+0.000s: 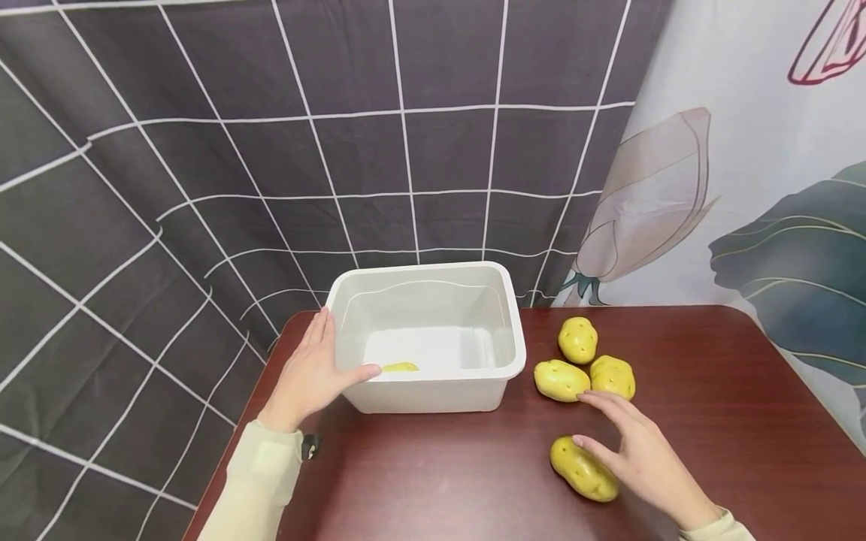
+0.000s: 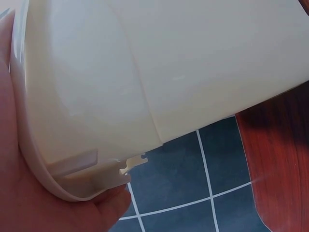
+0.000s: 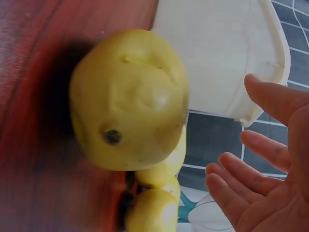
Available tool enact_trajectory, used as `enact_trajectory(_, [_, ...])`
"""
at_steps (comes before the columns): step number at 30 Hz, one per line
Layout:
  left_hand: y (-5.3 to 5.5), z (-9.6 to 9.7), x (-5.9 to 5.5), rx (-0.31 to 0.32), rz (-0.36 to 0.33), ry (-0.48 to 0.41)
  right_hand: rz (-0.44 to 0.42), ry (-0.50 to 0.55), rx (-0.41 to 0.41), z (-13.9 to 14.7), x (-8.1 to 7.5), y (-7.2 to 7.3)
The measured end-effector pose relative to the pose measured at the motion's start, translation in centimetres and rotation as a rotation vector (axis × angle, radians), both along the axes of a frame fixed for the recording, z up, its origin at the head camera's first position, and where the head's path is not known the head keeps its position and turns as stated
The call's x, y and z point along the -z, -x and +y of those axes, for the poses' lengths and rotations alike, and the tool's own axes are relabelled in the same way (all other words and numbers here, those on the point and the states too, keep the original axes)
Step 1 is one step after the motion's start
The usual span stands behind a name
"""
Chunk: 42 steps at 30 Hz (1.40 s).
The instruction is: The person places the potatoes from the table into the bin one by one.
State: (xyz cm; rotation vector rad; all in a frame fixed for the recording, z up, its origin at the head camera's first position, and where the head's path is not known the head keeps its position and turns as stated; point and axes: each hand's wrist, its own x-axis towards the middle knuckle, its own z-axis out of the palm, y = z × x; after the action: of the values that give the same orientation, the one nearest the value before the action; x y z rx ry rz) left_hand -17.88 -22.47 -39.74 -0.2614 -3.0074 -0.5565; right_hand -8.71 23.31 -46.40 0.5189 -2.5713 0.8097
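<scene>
A white plastic tub (image 1: 433, 394) stands on the table, with part of a yellow potato (image 1: 401, 367) showing inside behind its front rim. My left hand (image 1: 313, 368) holds the tub's front left corner, its thumb at the front rim and fingers along the left side. In the left wrist view, a fingertip (image 2: 115, 207) bends round the rim. Over the nearest potato (image 1: 583, 469) hovers my right hand (image 1: 639, 451), fingers spread and holding nothing. The right wrist view shows a gap between this hand (image 3: 270, 169) and the potato (image 3: 128, 101).
Three more potatoes cluster right of the tub: one at the back (image 1: 578, 340), one on the left (image 1: 561, 381) and one on the right (image 1: 613, 377). The reddish-brown table (image 1: 419, 473) meets a dark gridded curtain (image 1: 446, 150) and a pale floral curtain (image 1: 676, 188) behind.
</scene>
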Motion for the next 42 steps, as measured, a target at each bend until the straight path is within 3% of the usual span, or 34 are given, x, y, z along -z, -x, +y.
enact_trajectory(14, [0.1, 0.3, 0.2, 0.007, 0.001, -0.004, -0.196, -0.032, 0.057, 0.7, 0.6, -1.6])
enact_trajectory(21, [-0.1, 0.5, 0.2, 0.010, -0.014, -0.008, -0.365, -0.062, 0.083, 0.9, 0.9, -2.2])
enact_trajectory(42, [-0.4, 0.2, -0.1, 0.001, -0.008, 0.020, -0.446, -0.101, 0.064, 0.7, 2.6, -2.8])
